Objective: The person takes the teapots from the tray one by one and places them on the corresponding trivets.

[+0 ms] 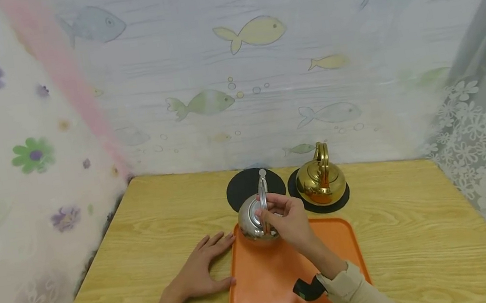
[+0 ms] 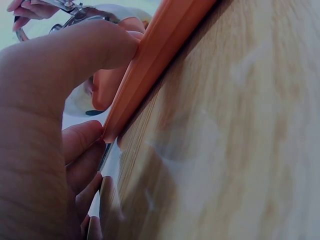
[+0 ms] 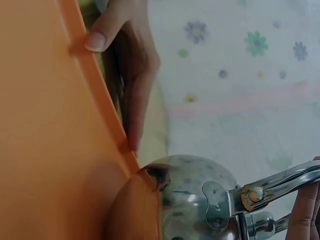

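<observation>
Right hand (image 1: 286,218) curled round the thin metal handle of a silver kettle (image 1: 255,222), fingers wrapped from the right side, wrist bent, beige-sleeved forearm running back across the tray toward the body. Handle upright, a slim polished bar fixed by a riveted bracket to the rounded body, plain in the right wrist view (image 3: 250,195). Kettle squat, round, mirror-bright, reflecting orange from below; at the far left corner of the orange tray (image 1: 330,242), whether resting on it or just lifted cannot be told.

Left hand (image 1: 203,268) flat on the table, fingers straight and spread, gripping nothing; fingertips and thumb against the tray's left rim (image 2: 150,65). Tray smooth plastic, rectangular with rounded corners and a raised lip.

Just behind the kettle, a flat black round mat (image 1: 243,187), matte. Beside it to the right, a second black mat under a gold kettle (image 1: 320,179), glossy, handle upright. Wooden table (image 1: 422,230) pale, grained. Behind, a fish-patterned sheet (image 1: 259,66); flowered curtains at both sides.
</observation>
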A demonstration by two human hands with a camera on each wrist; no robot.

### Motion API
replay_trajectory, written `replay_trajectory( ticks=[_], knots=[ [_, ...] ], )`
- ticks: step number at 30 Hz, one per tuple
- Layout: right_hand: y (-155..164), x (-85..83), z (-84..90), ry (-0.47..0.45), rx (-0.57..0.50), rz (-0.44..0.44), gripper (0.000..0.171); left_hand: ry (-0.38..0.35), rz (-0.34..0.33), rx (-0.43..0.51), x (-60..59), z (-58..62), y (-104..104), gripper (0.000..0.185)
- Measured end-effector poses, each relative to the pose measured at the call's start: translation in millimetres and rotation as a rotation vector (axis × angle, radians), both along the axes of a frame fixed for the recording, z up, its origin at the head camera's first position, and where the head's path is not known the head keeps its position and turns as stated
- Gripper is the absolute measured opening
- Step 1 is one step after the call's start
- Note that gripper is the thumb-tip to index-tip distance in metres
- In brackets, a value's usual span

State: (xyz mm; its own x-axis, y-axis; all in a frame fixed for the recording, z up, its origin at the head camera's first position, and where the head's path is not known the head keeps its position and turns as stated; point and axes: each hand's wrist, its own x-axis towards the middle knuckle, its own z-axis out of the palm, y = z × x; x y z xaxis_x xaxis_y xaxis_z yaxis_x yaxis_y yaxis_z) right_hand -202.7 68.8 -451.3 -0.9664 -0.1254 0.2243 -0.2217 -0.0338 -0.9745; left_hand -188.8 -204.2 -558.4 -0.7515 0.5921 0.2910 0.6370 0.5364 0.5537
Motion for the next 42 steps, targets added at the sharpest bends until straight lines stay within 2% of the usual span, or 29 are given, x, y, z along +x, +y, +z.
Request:
replay_trajectory(
  ticks=[9,22,42],
  knots=[
    [-1.2,-7.3,3.2,0.012,0.017,0.023,0.033,0.005,-0.006,0.006,1.0,-1.7,0.0,0.086],
    [-5.5,-22.3,7.2,-0.047,-0.01,0.062,0.036,-0.005,-0.007,0.001,0.5,-0.7,0.6,0.087],
    [-9.8,-50.0,12.7,-0.106,-0.034,0.038,0.035,0.004,-0.008,-0.005,1.0,-0.5,0.3,0.088]
  ],
)
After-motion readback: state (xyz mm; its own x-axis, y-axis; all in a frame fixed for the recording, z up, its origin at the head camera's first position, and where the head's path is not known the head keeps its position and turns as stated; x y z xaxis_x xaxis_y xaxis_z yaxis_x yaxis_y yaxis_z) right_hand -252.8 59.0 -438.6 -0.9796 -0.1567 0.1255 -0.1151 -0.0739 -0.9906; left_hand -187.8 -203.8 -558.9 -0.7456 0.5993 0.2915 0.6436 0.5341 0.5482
